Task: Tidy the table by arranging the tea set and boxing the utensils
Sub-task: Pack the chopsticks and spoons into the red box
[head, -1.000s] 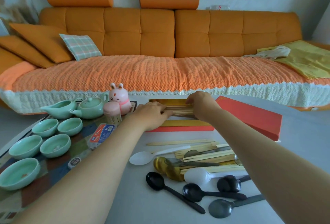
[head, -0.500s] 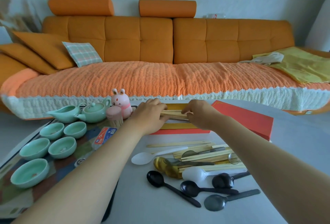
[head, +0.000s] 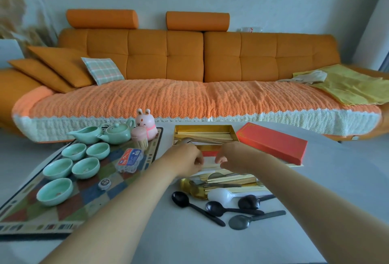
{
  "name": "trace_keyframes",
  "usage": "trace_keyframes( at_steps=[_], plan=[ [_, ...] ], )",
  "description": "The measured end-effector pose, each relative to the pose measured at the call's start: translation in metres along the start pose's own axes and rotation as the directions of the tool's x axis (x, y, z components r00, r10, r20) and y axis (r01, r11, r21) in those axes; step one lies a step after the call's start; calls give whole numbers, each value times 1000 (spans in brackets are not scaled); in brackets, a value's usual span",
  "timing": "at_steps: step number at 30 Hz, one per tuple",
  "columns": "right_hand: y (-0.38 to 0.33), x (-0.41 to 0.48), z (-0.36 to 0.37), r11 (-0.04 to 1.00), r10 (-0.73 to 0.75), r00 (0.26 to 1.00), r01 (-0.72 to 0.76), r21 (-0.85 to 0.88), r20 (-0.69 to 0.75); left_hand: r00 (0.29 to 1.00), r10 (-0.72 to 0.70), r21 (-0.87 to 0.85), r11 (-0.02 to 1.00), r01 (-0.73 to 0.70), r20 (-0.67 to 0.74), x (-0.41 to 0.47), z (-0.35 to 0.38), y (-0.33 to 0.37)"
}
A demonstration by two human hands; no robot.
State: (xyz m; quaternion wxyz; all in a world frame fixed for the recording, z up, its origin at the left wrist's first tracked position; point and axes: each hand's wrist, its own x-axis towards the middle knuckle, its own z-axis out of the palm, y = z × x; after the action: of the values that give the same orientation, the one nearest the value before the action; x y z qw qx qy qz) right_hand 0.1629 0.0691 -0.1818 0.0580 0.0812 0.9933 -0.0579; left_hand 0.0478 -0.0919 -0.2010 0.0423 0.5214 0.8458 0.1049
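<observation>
A gold-lined box (head: pixel 203 128) stands open at the table's far side, with wooden chopsticks (head: pixel 207 136) lying across it. Its red lid (head: pixel 271 142) rests to the right. My left hand (head: pixel 184 158) and right hand (head: pixel 230 156) hover just in front of the box, fingers curled down over a single chopstick (head: pixel 210 166) on the table. Blur hides whether they grip it. Nearer me lie a pile of chopsticks (head: pixel 231 178), a gold spoon (head: pixel 191 186), a white spoon (head: pixel 219 195) and black spoons (head: pixel 180 198). A green teapot (head: pixel 116 133), pitcher (head: pixel 86 135) and several cups (head: pixel 86 168) sit on a patterned mat (head: pixel 63 206).
A pink rabbit figure (head: pixel 145 123), a pink toothpick holder (head: pixel 140 137) and a small blue packet (head: pixel 130 158) stand on the mat's right side. An orange sofa (head: pixel 189 99) runs behind the table. The table's right edge curves away past the lid.
Both hands have let go of the bundle of chopsticks, which now lies in the box, and have drawn back toward me to the table in front of it. The camera tilted up.
</observation>
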Motion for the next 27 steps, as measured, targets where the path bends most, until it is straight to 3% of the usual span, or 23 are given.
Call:
trace_keyframes(
  at_steps=[6, 13, 17, 22, 24, 27],
  plan=[
    [5, -3, 7, 995, 90, 994, -86, 58, -59, 999, -47, -53, 997, 48, 25, -4, 2, -1],
    [7, 1, 11, 999, 45, 996, -42, 32, -81, 999, -38, -57, 998, 37, -8, -3, 4, -2],
    [11, 9, 2, 990, 38, 971, -4, 143, -237, 979, -26, -87, 996, 8, -204, 4, -7, -11],
    [21, 26, -10, 973, 91, 908, 6, 230, -409, 881, -22, -111, 993, -35, -472, 21, -16, -28],
    [28, 37, -9, 973, 112, 892, -10, 229, -439, 861, -9, -66, 997, -29, -508, 30, -13, -35],
    [34, 55, -8, 973, 149, 879, -50, 224, -453, 896, -11, 2, 1000, 14, -444, 42, -10, -42]
  ],
)
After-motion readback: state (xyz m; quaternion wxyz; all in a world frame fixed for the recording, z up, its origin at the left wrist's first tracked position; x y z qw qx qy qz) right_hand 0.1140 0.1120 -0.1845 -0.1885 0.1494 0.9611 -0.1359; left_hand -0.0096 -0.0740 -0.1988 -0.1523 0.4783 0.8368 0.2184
